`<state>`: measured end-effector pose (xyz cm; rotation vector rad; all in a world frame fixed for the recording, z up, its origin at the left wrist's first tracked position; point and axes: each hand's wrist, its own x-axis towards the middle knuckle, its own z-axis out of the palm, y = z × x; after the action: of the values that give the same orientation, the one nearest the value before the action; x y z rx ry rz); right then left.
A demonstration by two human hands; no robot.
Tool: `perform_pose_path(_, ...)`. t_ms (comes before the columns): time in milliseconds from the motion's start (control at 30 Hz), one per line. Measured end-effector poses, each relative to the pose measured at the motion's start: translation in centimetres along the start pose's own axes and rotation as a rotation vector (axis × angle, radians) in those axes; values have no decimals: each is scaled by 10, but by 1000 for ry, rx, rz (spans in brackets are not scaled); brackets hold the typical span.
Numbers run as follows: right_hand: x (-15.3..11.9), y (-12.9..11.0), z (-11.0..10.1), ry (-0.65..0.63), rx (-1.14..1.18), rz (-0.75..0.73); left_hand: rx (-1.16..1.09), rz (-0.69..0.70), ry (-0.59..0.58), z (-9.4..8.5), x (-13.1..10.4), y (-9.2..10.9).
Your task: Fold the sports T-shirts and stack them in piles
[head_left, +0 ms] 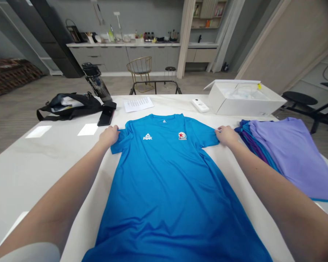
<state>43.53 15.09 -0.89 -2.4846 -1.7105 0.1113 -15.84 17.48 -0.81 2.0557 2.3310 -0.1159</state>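
Note:
A blue T-shirt [164,174] lies spread front side up on the white table, its collar pointing away from me. White lettering and a small round badge mark its chest, and soft wrinkles cross the lower part. My left hand [109,136] pinches the end of the left sleeve. On the other side, my right hand [226,135] has its fingers closed on the right sleeve's edge. Both arms reach forward along the shirt's sides. The bottom hem runs out of view.
Right of the shirt lies a stack of folded clothes [295,156], lavender on top. Farther back stand an open white box [240,103] and a small white device [200,105]. A paper sheet [138,104], phone [106,116], black bag [71,105] and dark bottle [98,83] occupy the far left.

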Motion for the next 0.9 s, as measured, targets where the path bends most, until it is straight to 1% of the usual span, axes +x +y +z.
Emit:
perform_pose_path(100, 6, 4, 8, 21, -70, -85, 38, 41, 44, 12, 7, -16)
perform_pose_path(167, 8, 10, 13, 31, -121, -153, 78, 61, 75, 16, 6, -31)
perform_pose_path(200, 10, 14, 15, 36, -149, -164, 97, 56, 90, 18, 5, -40)
perform_pose_path(267, 14, 23, 16, 49, -194, -132, 122, 8, 119, 19, 0, -59)
perform_pose_path(367, 21, 35, 15, 60, -213, -60, 116, -114, 129, 20, -8, -84)
perform_pose_path(433, 23, 36, 11, 61, -212, -60, 80, -164, 107, 19, -12, -91)
perform_pose_path(467, 23, 33, 8, 74, -211, -71, 54, -174, 105, 17, -12, -91)
perform_pose_path(533, 23, 18, 3, 120, -193, -107, 4, -160, 143, 11, -10, -82)
perform_pose_path(600, 25, -7, -1, 155, -139, -166, -33, -93, 209, 3, -2, -62)
perform_pose_path(667, 31, -38, -2, 132, -59, -241, -76, 31, 221, -4, 12, -34)
perform_pose_path(733, 40, -70, 2, 61, 8, -293, -130, 154, 173, -9, 29, -2)
perform_pose_path(767, 46, -85, 5, 35, 29, -301, -133, 186, 160, -10, 38, 14)
perform_pose_path(833, 56, -109, 14, 4, 60, -309, -111, 188, 165, -8, 54, 43)
perform_pose_path(900, 65, -124, 24, -1, 79, -322, -106, 192, 150, -2, 67, 65)
